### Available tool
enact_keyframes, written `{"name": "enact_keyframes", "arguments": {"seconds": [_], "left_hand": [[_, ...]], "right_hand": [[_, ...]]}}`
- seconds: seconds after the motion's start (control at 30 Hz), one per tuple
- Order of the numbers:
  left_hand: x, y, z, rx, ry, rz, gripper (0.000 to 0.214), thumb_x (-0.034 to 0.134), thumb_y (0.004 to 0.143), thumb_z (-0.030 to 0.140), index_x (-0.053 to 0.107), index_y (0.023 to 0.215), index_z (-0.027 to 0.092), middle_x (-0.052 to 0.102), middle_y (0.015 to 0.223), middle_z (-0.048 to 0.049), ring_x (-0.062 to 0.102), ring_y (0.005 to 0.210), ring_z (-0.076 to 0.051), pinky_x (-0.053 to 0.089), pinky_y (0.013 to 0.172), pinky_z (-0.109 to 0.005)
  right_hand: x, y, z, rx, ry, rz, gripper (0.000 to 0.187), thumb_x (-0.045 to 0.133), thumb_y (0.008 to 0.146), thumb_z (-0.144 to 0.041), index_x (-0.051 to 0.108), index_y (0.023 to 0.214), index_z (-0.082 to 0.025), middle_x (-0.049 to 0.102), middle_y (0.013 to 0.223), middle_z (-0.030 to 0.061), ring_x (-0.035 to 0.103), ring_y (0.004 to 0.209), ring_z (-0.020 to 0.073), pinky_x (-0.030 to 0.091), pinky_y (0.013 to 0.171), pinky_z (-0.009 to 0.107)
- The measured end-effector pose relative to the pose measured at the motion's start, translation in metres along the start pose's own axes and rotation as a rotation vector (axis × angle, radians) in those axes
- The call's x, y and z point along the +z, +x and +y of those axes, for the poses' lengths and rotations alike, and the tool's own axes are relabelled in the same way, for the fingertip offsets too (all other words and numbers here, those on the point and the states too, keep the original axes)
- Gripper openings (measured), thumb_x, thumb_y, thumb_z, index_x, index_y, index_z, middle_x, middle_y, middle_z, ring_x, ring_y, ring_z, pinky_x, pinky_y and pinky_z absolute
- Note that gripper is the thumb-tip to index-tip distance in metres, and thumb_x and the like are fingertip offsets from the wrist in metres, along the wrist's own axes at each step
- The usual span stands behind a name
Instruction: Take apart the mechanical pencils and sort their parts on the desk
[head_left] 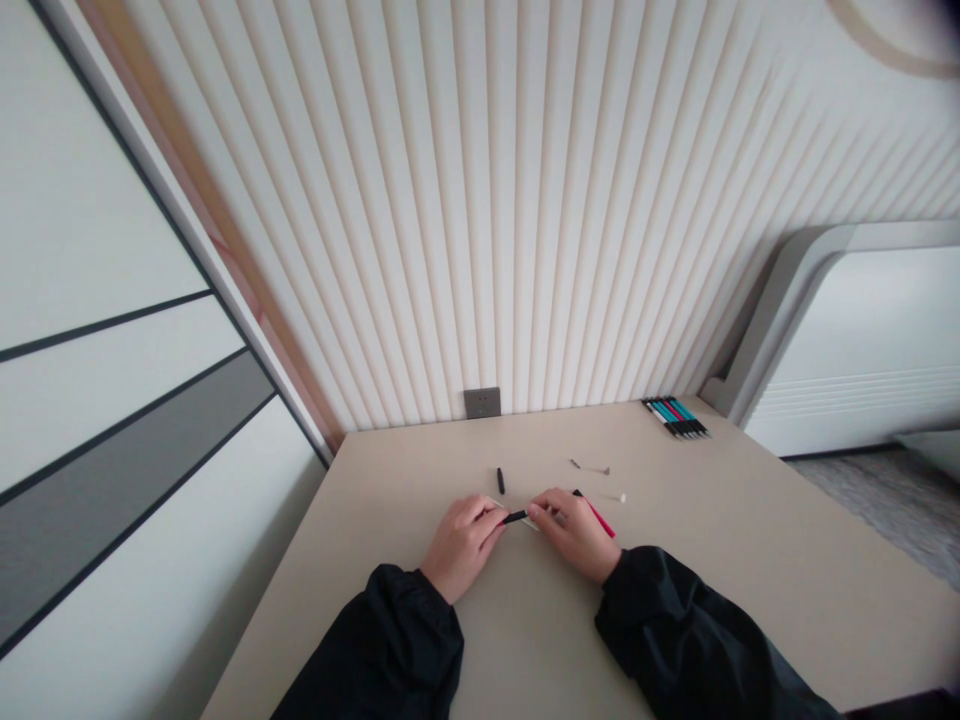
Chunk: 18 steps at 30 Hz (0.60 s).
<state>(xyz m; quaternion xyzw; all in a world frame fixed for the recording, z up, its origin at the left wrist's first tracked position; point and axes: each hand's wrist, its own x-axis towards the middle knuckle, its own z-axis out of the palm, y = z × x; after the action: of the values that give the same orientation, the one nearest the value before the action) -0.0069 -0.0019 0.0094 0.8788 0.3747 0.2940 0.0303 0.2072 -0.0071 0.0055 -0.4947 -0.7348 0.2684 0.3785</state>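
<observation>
A small black pen piece (514,516) is being pinched by the left hand (463,545), whose grip is being kept closed around its near end, so that the slim, smooth cylinder is being presented endwise toward the other hand. Just beyond that grip, a short black cap-like part (500,480) is lying apart on the matte beige worktop (750,580). To the right, a red pen barrel (600,517) is being clasped in the closed grip of the right hand (574,530), seemingly angled so that its open end is meeting the black piece. Farther right of that grip, a thin metal spring (590,467) and a tiny white part (621,497) are lying loose, and a neat row of pens (676,416) is resting by the ribbed wall.
</observation>
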Motion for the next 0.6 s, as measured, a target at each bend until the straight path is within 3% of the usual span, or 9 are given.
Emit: {"name": "enact_keyframes", "arguments": {"seconds": [0.1,0.37,0.47,0.6], "left_hand": [[-0.001,0.000,-0.001,0.000,0.007,-0.019,0.018,0.053,0.090,0.020,0.065,0.103,0.023,0.061,0.088,-0.0040,0.057,0.080,-0.018,0.048,0.074,-0.031],[0.002,-0.002,-0.010,0.029,-0.034,-0.005,0.011,0.058,0.088,0.022,0.066,0.096,0.023,0.062,0.086,-0.0037,0.058,0.080,-0.017,0.049,0.074,-0.030],[-0.001,-0.001,-0.010,0.020,-0.051,0.001,0.009,0.058,0.088,0.025,0.066,0.091,0.021,0.063,0.085,-0.0040,0.059,0.079,-0.018,0.050,0.073,-0.030],[-0.008,0.001,-0.011,-0.068,-0.110,0.028,0.016,0.052,0.092,0.026,0.064,0.100,0.021,0.064,0.089,-0.0051,0.061,0.085,-0.018,0.050,0.077,-0.031]], "right_hand": [[0.000,-0.001,-0.001,-0.058,0.026,-0.020,0.022,0.057,0.088,-0.037,0.068,0.096,-0.020,0.068,0.088,0.0053,0.060,0.084,0.0193,0.045,0.077,0.031],[-0.003,-0.001,-0.007,-0.128,0.014,-0.057,0.015,0.055,0.090,-0.030,0.068,0.091,-0.021,0.068,0.085,0.0048,0.061,0.084,0.0195,0.046,0.078,0.032],[-0.003,-0.001,-0.007,-0.139,0.003,-0.018,0.015,0.055,0.090,-0.030,0.067,0.089,-0.021,0.067,0.084,0.0042,0.060,0.082,0.0189,0.046,0.077,0.031],[-0.005,0.001,-0.004,-0.096,0.012,0.077,0.016,0.054,0.091,-0.032,0.066,0.089,-0.022,0.066,0.084,0.0042,0.060,0.081,0.0187,0.045,0.075,0.030]]}}
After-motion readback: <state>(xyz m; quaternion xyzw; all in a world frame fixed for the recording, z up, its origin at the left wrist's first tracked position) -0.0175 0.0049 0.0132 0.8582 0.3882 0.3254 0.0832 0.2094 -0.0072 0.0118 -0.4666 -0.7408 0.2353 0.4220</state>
